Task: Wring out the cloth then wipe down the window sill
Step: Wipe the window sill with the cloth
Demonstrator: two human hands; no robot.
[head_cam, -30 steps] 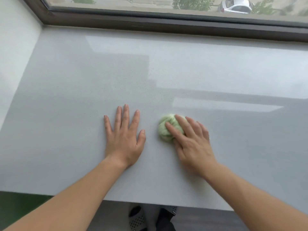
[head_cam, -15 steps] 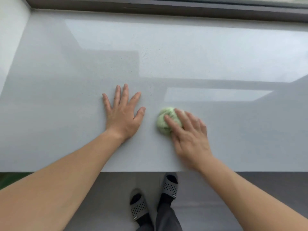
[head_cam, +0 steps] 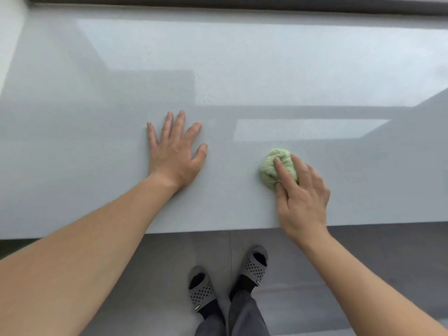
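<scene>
A wide, pale grey window sill [head_cam: 242, 69] fills the upper view. A balled-up light green cloth [head_cam: 270, 168] lies on it right of centre, near the front edge. My right hand [head_cam: 301, 200] presses down on the cloth with its fingers laid over the cloth's right side. My left hand [head_cam: 175, 154] rests flat on the sill left of the cloth, palm down, fingers spread, holding nothing.
A dark window frame [head_cam: 242, 3] runs along the sill's far edge. A white wall [head_cam: 9, 32] closes the left end. The sill's front edge [head_cam: 218, 230] drops to a grey floor where my feet in grey slippers [head_cam: 201, 292] stand.
My right hand has slid the cloth to the right, away from my left hand. The left hand stays flat on the sill. The view has tilted down.
</scene>
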